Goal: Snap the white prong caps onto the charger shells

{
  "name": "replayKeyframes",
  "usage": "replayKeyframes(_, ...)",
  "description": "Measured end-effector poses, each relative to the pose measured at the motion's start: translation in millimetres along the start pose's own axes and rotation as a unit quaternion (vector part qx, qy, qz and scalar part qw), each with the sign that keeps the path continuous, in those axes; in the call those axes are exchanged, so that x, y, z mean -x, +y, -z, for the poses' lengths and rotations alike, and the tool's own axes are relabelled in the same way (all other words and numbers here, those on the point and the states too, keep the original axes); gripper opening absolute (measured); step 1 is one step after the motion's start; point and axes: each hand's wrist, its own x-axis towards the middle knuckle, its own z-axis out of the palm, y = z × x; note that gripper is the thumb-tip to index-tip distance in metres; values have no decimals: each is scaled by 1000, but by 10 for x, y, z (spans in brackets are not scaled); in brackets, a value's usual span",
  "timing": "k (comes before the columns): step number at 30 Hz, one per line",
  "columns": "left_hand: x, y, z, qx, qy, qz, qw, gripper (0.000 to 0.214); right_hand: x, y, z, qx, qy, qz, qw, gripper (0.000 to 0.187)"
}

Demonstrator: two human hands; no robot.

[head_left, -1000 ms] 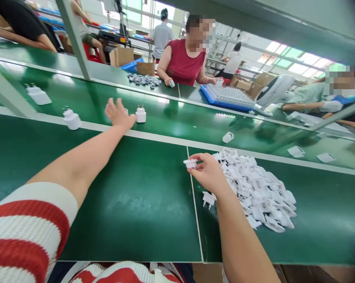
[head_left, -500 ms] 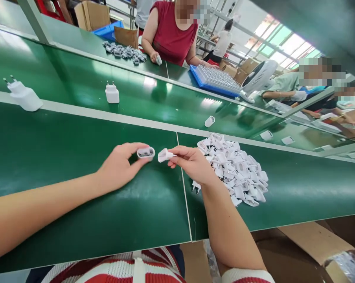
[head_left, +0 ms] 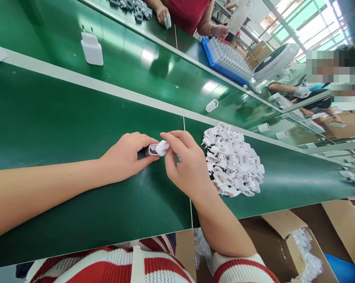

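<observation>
My left hand is closed around a small white charger shell, holding it just above the green table with its open end facing right. My right hand pinches a white plug cap and presses it against the shell's open end. A heap of several more white plug caps lies on the table just right of my right hand.
A finished white charger stands upright on the green conveyor belt, and a loose shell lies farther along it. Across the belt a person in red works beside a blue tray of parts. Open cardboard boxes sit below the table's front edge.
My left hand came back from the belt with a shell. Both hands have closed together, so the cap now touches the shell's open end. The camera has tilted down.
</observation>
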Motion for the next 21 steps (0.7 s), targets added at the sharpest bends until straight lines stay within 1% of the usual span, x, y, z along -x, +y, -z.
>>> replayKeyframes(2,7,-8,2,0,2,-4,1000,35,-12,13,35,-25,-33,-7,999,41)
replayKeyframes(3,11,-10,4,1,2,-4,1000,35,-21,34,60,-39,-53,-7,998,40)
replayKeyframes(5,17,-9,10,5,-3,-1,1000,34,-43,93,103,-63,-79,-7,995,30)
replayKeyframes(6,18,-6,12,7,-5,1,1000,34,-55,124,115,-75,-79,-11,994,24)
replayKeyframes(8,16,1,14,8,-8,4,1000,34,-72,167,116,-102,-47,-33,993,16)
replayKeyframes(10,10,4,13,5,-8,10,1000,34,-76,171,91,-115,-3,-56,992,13)
replayKeyframes(11,7,3,11,4,-6,13,1000,34,-74,159,72,-112,8,-58,992,14)
replayKeyframes(18,-7,-18,-5,9,1,30,1000,34,-57,76,-34,-45,-21,-14,999,14)
replayKeyframes(21,-9,-22,-13,13,0,34,999,34,-56,83,-38,-54,-7,-5,999,14)
